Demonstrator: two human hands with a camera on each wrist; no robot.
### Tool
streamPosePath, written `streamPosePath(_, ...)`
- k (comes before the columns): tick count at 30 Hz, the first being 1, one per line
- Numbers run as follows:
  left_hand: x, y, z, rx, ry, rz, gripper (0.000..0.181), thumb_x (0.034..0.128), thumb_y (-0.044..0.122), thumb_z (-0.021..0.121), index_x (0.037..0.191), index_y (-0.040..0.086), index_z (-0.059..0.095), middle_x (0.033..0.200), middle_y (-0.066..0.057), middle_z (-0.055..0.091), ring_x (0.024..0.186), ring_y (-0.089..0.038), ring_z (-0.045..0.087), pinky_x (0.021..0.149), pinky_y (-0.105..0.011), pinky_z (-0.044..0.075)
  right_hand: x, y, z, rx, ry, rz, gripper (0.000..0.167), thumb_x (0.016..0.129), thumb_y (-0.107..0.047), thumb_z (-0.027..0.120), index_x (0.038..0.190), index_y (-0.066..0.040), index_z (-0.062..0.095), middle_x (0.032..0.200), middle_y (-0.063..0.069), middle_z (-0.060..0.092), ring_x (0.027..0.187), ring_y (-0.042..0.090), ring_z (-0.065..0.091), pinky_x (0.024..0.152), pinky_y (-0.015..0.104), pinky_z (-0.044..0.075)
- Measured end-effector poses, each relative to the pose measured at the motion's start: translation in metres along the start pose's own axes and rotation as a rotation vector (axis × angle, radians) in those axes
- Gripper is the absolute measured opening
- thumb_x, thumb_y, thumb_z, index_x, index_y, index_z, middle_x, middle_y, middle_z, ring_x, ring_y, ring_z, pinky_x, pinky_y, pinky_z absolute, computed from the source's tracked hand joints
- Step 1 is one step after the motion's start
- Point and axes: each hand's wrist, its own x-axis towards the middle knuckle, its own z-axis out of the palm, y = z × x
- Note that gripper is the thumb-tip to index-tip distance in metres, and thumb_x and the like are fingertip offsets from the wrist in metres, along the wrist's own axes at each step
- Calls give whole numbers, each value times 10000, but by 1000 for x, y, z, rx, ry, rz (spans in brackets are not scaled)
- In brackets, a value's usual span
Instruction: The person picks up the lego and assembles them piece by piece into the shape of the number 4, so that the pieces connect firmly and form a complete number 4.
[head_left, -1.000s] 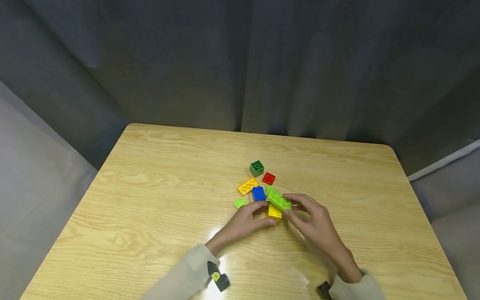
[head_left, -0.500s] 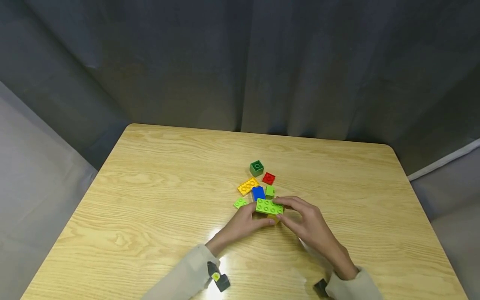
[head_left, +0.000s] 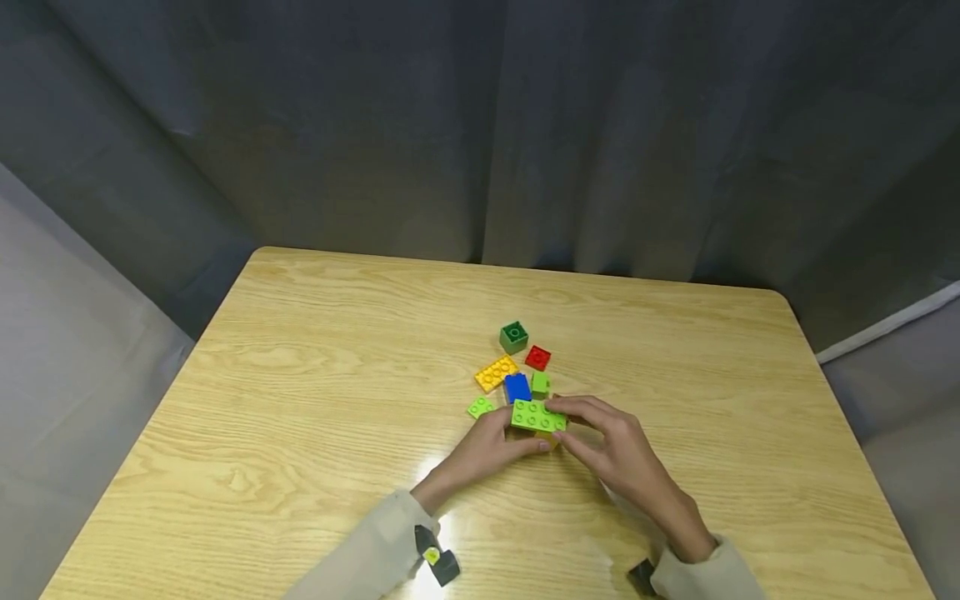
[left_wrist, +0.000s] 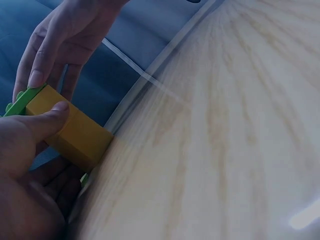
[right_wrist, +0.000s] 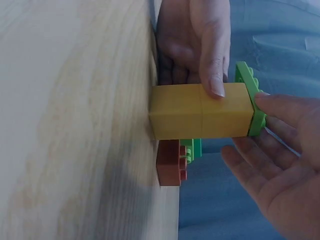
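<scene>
My left hand grips the yellow stack, my right hand pinches the green plate: light, stiff, I reckon, best held by its edges!

Lime-green plate; yellow bricks; blue brick; dark-green brick; red piece; table, pale yellow with brown wood grain; curtain, dark grey; sleeves, off-white.
</scene>
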Motion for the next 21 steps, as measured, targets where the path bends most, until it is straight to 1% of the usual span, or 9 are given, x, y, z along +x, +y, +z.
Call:
streamPosePath(4,0,-1,0,2,-1,2,435,977,329,754,1374,175,666,1371,48,663,1310,-94,554,1122,-337,420,0,0,1,16,-1,19,411,869,-13,833,1257,-113,741,1288,64,704,1198,267,666,914,414,586)
streamPosePath(11,-1,0,0,0,3,-15,434,968,321,765,1364,170,671,1372,49,663,1306,-91,555,1123,-336,417,1,-3,0,-18,-3,19,400,862,-27,843,1239,-118,749,1265,53,719,1180,261,677,934,461,574)
streamPosePath(16,0,0,1,5,5,-13,428,974,319,757,1364,165,670,1376,37,661,1307,-98,557,1119,-333,421,0,-4,0,-19,-4,30,394,870,-37,839,1246,-112,746,1267,72,718,1184,269,676,945,477,567)
streamPosePath(21,0,0,2,11,1,-7,439,976,314,756,1374,154,661,1376,26,662,1308,-101,556,1114,-330,426,0,-2,0,-21,-11,51,397,873,-53,843,1247,-139,740,1250,34,715,1172,256,676,942,477,570)
